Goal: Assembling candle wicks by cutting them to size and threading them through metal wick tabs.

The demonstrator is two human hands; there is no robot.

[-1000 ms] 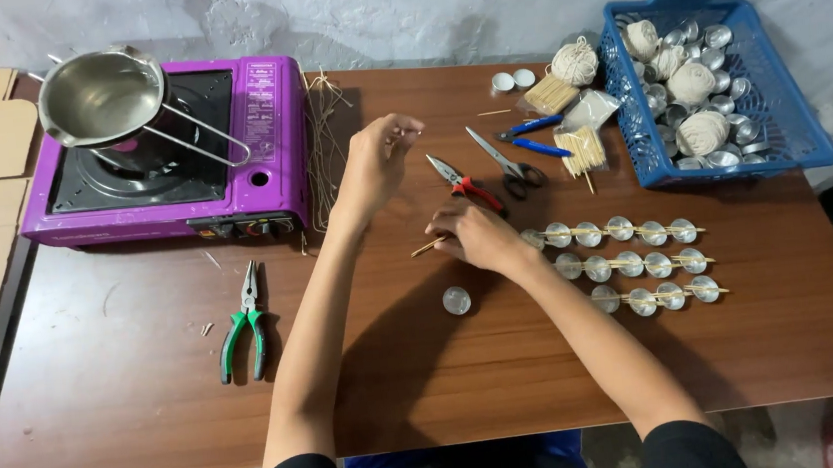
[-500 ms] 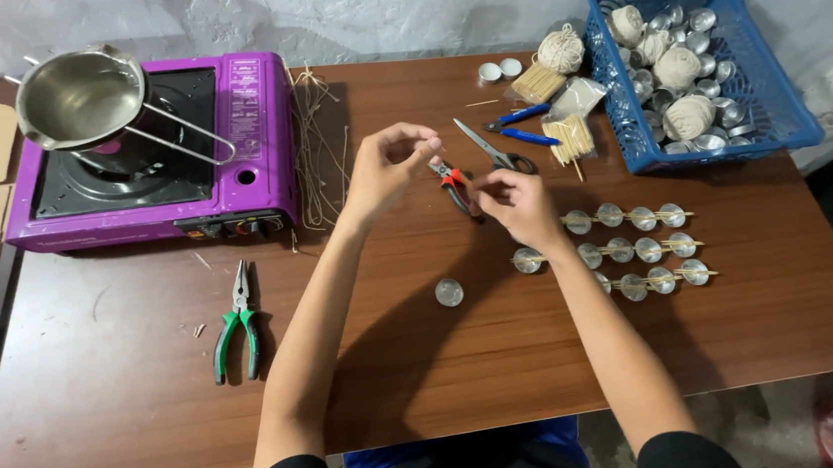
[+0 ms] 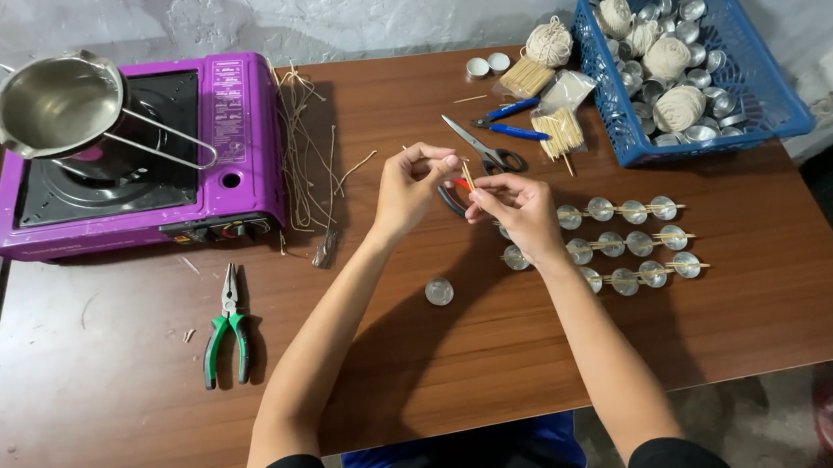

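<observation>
Holding both hands up over the middle of the wooden table, we have our left hand and right hand close together, nearly fingertip to fingertip. Between them is a thin wooden stick — the right hand's thumb and forefinger are pinched together on it, and the left hand's fingers are curled in with the tips closed near its upper end. Whether the left fingers actually grip the stick or something finer, we cannot tell.

Just behind the hands lie scissors and blue-handled cutters, with red-handled pliers partly hidden under our fingers. Beside the right hand, three rows of small metal cups sit on the table, each row with a stick laid across it. One lone metal cup stands apart, nearer to us and under the left forearm.

Farther back right, a blue basket holds more cups and balls of twine — a bundle of sticks lies just beside it. At the left stands a purple portable stove with a steel pot on it, loose wick strands next to it, and green-handled pliers in front.
</observation>
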